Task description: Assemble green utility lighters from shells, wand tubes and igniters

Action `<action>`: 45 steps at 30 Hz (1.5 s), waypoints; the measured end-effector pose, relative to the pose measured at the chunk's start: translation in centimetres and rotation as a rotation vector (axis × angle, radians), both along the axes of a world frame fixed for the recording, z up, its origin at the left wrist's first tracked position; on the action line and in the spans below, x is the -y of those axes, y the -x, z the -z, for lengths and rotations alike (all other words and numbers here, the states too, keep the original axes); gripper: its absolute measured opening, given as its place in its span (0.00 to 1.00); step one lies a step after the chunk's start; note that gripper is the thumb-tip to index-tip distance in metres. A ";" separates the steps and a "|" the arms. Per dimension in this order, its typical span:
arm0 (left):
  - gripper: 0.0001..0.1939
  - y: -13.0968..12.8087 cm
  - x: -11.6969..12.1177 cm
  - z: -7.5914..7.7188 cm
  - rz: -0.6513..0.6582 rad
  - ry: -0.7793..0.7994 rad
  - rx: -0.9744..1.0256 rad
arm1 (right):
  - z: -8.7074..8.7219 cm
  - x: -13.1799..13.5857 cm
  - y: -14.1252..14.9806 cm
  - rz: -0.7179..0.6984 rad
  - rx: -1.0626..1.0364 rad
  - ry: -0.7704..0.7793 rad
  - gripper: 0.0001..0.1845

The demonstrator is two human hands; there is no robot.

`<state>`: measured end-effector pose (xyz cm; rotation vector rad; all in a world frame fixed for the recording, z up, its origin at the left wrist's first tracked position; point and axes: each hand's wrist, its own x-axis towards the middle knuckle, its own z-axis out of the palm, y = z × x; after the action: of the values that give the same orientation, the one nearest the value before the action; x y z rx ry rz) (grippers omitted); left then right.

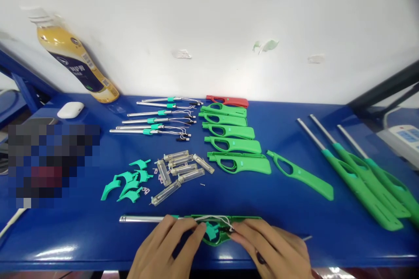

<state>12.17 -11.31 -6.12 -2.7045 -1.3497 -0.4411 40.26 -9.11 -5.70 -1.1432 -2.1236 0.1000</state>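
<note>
A half-built lighter lies along the near edge of the blue table [294, 109]: a green handle shell [242, 219] with a metal tube [140, 219] sticking out to the left, white wires and a teal trigger [211, 230] inside. My left hand [163, 250] rests on the tube end of the shell, fingers stretched toward the trigger. My right hand [271, 248] presses its fingertips on the shell by the wires, fingers close together.
Behind lie teal triggers [127, 181], clear fuel cartridges [180, 170], metal tubes with wires [153, 117], a row of green shells [229, 133], one red shell [227, 101], a lone green shell [301, 176] and three finished lighters [363, 174]. A bottle [75, 63] leans on the wall.
</note>
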 end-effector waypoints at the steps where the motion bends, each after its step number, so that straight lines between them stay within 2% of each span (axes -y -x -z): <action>1: 0.28 -0.1 0.0 -0.1 0.009 -0.003 0.011 | 0.0 0.1 0.0 0.012 0.002 -0.001 0.09; 11: 0.24 -2.0 -0.5 -1.2 -0.081 0.064 0.211 | -0.6 0.0 0.3 0.033 -0.061 -0.023 0.09; 17: 0.26 -2.7 -0.6 -1.5 -0.076 0.127 0.254 | -1.5 -0.3 0.6 0.004 -0.097 0.008 0.13; 21: 0.24 -3.1 -0.9 -1.9 -0.082 0.142 0.288 | -1.8 -0.5 0.4 -0.009 -0.102 0.031 0.10; 25: 0.24 -3.4 -1.0 -2.6 -0.080 0.152 0.293 | -2.1 -0.6 0.4 -0.033 -0.121 0.063 0.12; 33: 0.20 -3.6 -1.3 -0.9 -0.082 0.100 0.412 | -1.6 -0.5 0.6 -0.086 -0.224 0.146 0.05; 45: 0.21 -3.6 -1.1 -0.4 -0.062 0.059 0.447 | -0.3 -0.3 0.5 -0.085 -0.224 0.136 0.08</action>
<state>15.74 -10.17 -5.75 -2.7020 -1.5570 -1.0659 39.79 -8.85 -5.38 -1.0652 -1.9884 0.3984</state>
